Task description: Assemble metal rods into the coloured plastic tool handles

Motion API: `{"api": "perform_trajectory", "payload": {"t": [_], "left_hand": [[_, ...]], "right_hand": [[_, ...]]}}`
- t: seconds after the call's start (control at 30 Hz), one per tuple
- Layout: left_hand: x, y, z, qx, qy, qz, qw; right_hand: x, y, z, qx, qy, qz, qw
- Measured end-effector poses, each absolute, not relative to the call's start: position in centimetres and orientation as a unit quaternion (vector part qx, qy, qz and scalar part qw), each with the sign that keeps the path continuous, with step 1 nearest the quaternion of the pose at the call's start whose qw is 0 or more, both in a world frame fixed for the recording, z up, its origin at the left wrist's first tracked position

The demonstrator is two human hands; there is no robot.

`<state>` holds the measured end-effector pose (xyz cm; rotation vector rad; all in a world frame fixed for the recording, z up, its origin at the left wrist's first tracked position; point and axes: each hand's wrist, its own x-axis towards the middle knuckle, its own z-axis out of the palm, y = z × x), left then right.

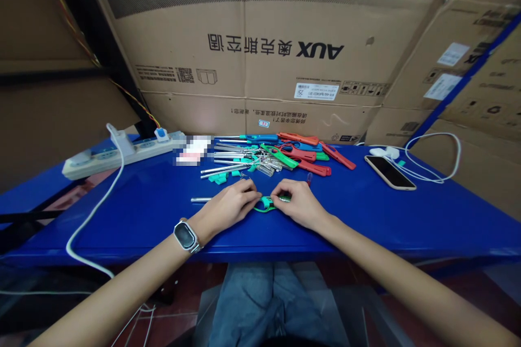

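A green long-nosed lighter [266,204] lies across the blue table in front of me, with a teal trigger piece at its middle and its metal tube [200,200] sticking out to the left. My left hand [230,207] is closed over the tube end, fingertips pinched by the trigger. From the other side, my right hand [302,203] pinches the green handle, where a small shiny part shows under the fingers. Both hands hide much of the lighter. Just beyond them lie small teal pieces [221,178], metal tubes [220,169] and clear fuel tanks [265,169].
Red lighter casings [313,167], a green one [280,155] and blue ones [260,137] pile up behind. A screwdriver's red handle [310,178] shows past my right hand. A phone [391,172] with a white cable lies right; a power strip [122,155] lies left. Cardboard [260,76] walls the back.
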<state>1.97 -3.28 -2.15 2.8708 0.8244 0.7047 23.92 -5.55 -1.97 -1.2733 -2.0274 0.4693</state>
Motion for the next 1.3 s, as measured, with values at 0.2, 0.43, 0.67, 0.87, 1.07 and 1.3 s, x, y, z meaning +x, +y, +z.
{"api": "perform_trajectory", "payload": {"t": [0.2,0.43,0.67,0.87,1.07,1.3], "left_hand": [[1.6,-3.5,-2.0,0.943,0.25,0.217,0.042],[1.3,-3.6,-1.7,0.955,0.225,0.193,0.019],[1.2,-3.4,-1.8,0.949,0.232,0.208,0.049],[1.2,-3.6,-1.5,0.945,0.238,0.216,0.063],[1.3,-3.7,-1.4,0.945,0.246,0.209,0.062],[1.3,-3.7,-1.3,0.946,0.243,0.208,0.059]], "right_hand": [[23.9,-5.6,-2.1,-0.478,-0.76,0.237,0.373],[25.3,-5.9,-2.1,-0.419,-0.813,0.204,0.348],[27.8,-6.5,-1.6,-0.405,-0.848,0.154,0.304],[28.0,-6.4,-1.7,-0.402,-0.845,0.156,0.317],[27.9,-6.7,-1.5,-0.405,-0.846,0.14,0.316],[28.0,-6.9,-1.5,-0.41,-0.862,0.105,0.278]]}}
